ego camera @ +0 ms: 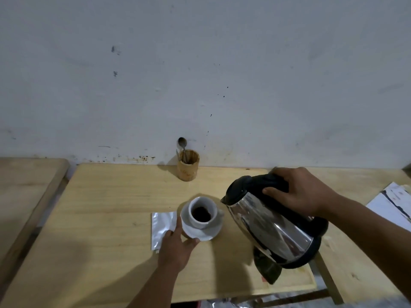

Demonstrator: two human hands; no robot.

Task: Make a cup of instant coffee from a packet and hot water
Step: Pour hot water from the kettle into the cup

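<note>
A white cup (201, 221) with dark coffee powder in its bottom stands on a white saucer (201, 233) on the wooden table (111, 207). My left hand (176, 247) grips the saucer's near-left rim. My right hand (298, 192) holds the black handle of a steel kettle (273, 227), which is lifted and tilted, its spout just right of the cup. No water shows at the spout. A silver coffee packet (161, 230) lies flat left of the saucer, partly under my left hand.
A wooden holder (188, 166) with spoons stands at the back by the wall. The black kettle base (266, 268) sits under the kettle near the front edge. Papers (393, 203) lie at the far right. A second table (24, 192) stands to the left.
</note>
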